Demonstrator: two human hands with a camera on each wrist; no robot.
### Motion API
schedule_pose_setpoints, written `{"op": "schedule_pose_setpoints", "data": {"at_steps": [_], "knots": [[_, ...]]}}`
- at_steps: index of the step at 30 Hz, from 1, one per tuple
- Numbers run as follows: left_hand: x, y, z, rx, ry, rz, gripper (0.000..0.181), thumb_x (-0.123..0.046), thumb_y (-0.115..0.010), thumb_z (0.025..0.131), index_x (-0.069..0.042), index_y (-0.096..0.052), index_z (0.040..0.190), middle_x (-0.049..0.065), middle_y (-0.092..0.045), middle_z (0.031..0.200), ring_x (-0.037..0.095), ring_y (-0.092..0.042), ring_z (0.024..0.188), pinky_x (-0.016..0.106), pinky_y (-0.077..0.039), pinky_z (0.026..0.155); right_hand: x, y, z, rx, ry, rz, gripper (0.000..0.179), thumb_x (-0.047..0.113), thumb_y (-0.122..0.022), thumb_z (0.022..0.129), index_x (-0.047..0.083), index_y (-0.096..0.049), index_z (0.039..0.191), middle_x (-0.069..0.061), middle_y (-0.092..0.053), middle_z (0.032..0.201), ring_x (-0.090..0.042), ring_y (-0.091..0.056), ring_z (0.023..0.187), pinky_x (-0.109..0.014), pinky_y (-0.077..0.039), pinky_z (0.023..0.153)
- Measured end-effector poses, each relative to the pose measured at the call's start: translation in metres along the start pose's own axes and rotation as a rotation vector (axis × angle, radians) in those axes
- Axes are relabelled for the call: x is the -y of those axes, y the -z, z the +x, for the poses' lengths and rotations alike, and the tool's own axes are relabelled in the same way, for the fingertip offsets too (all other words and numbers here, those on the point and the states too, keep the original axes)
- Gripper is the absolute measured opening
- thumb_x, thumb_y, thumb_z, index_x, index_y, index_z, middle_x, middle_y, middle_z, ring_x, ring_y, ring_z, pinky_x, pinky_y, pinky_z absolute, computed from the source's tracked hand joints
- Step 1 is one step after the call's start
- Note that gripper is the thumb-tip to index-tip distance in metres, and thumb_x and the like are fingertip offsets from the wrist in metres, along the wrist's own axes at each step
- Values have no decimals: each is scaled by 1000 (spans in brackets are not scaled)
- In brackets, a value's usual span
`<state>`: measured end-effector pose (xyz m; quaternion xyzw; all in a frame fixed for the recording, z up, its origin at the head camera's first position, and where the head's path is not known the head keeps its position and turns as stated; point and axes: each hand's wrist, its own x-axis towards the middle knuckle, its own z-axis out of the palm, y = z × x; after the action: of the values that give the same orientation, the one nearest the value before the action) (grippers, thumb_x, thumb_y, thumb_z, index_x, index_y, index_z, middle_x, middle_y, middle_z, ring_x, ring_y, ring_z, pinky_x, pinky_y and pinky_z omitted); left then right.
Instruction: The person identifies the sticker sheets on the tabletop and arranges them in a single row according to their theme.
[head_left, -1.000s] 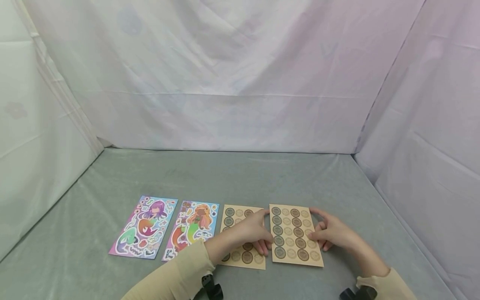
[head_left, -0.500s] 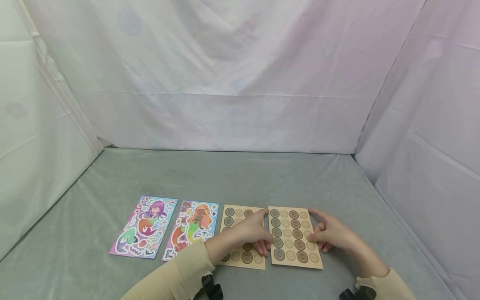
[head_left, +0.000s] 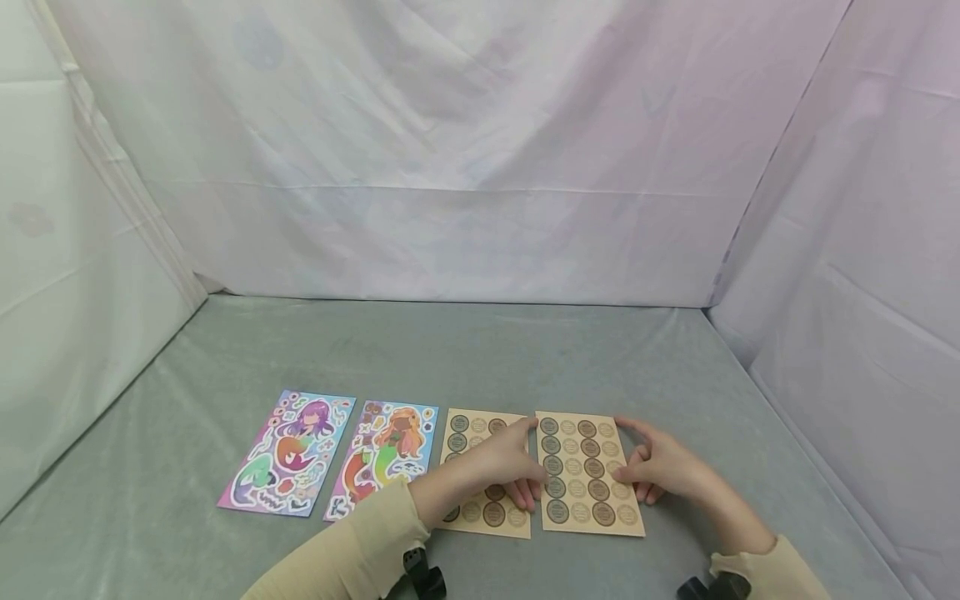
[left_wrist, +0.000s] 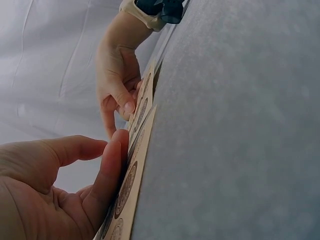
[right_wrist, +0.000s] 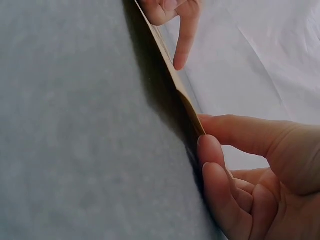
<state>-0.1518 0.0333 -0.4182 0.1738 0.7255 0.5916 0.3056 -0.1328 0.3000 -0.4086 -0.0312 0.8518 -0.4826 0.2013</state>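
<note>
A kraft-brown sheet of round stickers (head_left: 581, 471) lies rightmost in a row of sheets. My right hand (head_left: 667, 462) pinches its right edge, thumb on top and fingers beneath; the right wrist view shows that edge raised, with a shadow under it. My left hand (head_left: 495, 458) spreads over a second brown sticker sheet (head_left: 472, 527), hiding much of it. Its fingertips reach the left edge of the rightmost sheet. In the left wrist view, the left hand's thumb and nearest finger (left_wrist: 112, 165) stand apart, the fingertip at the sheets.
Two colourful mermaid sticker sheets (head_left: 287, 454) (head_left: 393, 446) lie to the left in the same row, the nearer one partly under the left forearm in view. A grey cloth (head_left: 450, 350) covers the table. White curtains (head_left: 450, 167) hang behind and at both sides.
The rightmost brown sheet has shifted slightly left and closer to me, lining up with its neighbour. My right hand has moved slightly left with it; my left hand stays in place.
</note>
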Motion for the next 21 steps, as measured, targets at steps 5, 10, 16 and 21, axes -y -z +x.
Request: {"op": "schedule_pose_setpoints", "data": {"at_steps": [5,10,16,21], "knots": [[0,0,0,0,-4,2,87,3,-67,80,5,-14,149,18,-65,61,24,-63,44,33,-53,42,1,-1,0,-3,-3,-11,95,8,-78,78,-7,-15,147,-9,-61,63,-15,-55,46,-32,-50,43],[0,1,-1,3,-5,1,87,2,-67,80,6,-14,149,19,-65,62,24,-63,44,33,-53,42,1,-1,0,-6,1,-18,96,9,-79,77,-7,-15,147,-10,-61,62,-16,-56,45,-33,-50,43],[-1,0,-1,-5,2,6,88,1,-68,80,5,-14,149,18,-65,62,26,-63,45,33,-53,42,1,-1,-1,-12,9,-23,96,9,-79,76,-8,-15,147,-9,-60,60,-14,-54,43,-31,-48,40],[-3,1,-2,-3,2,14,87,1,-68,80,4,-16,150,18,-65,63,26,-64,46,33,-53,43,1,-1,-1,-3,8,-14,97,10,-79,76,-8,-15,147,-9,-59,60,-14,-53,43,-30,-47,40]]}}
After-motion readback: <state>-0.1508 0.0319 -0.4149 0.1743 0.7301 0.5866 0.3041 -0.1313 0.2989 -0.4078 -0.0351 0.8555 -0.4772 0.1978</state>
